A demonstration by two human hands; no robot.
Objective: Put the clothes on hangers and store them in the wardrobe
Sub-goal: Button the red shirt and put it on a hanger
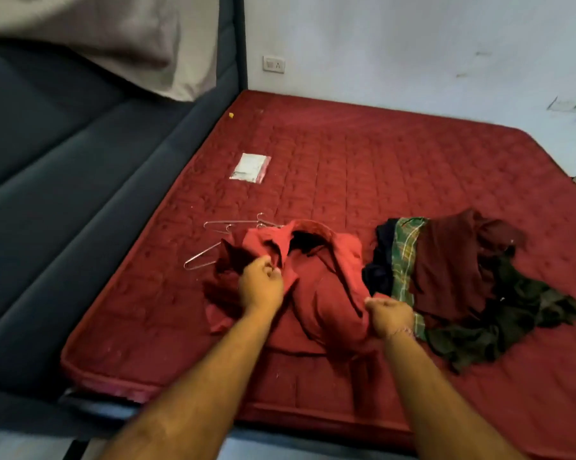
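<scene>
A red shirt (pixel 323 277) lies rumpled on the red mattress (pixel 379 167), collar away from me. My left hand (pixel 261 283) pinches the shirt's front edge near the collar. My right hand (pixel 391 315) grips the shirt's right side lower down. Several thin wire hangers (pixel 213 240) lie on the mattress just left of the shirt, partly under it. To the right sits a pile of clothes (pixel 462 280): a dark maroon piece, a green checked one and black ones.
A clear plastic bag with white paper (pixel 250 167) lies farther back on the mattress. A dark blue padded bed frame (pixel 64 180) runs along the left, with a grey pillow (pixel 114 38) at the top left. A white wall with a socket (pixel 274 64) stands behind.
</scene>
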